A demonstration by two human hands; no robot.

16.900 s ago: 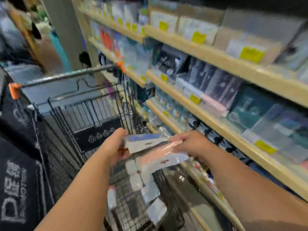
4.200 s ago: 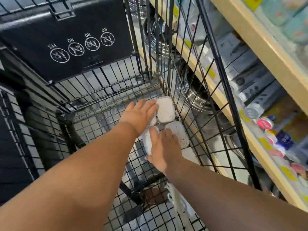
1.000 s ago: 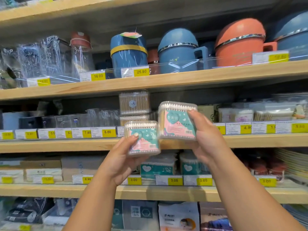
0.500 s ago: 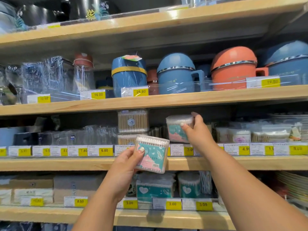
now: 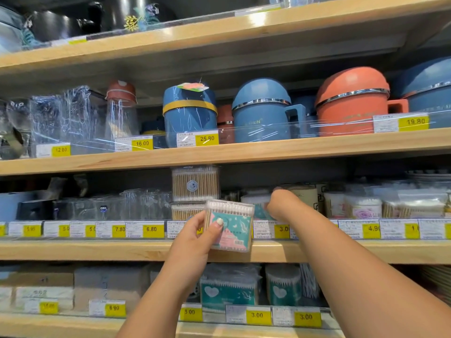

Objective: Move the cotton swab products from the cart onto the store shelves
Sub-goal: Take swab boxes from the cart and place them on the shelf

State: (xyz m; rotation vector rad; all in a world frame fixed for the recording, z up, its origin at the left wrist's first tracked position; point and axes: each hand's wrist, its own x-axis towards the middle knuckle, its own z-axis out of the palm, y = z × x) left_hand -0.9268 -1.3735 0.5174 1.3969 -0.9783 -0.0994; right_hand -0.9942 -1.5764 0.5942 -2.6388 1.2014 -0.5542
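Head view: the left hand (image 5: 195, 236) grips a swab box (image 5: 230, 226) by its left edge, thumb across the teal and pink label, and holds it tilted in front of the middle shelf (image 5: 97, 250). The right hand (image 5: 280, 203) reaches into that shelf and is at a second box (image 5: 256, 206), which stands on the board just right of a stack of wooden-stick swabs (image 5: 195, 184). Its fingers are hidden, so I cannot tell whether it grips the box. Teal swab packs (image 5: 229, 289) sit on the shelf below, and a blue pot (image 5: 261, 113) and an orange pot (image 5: 351, 103) on the one above.
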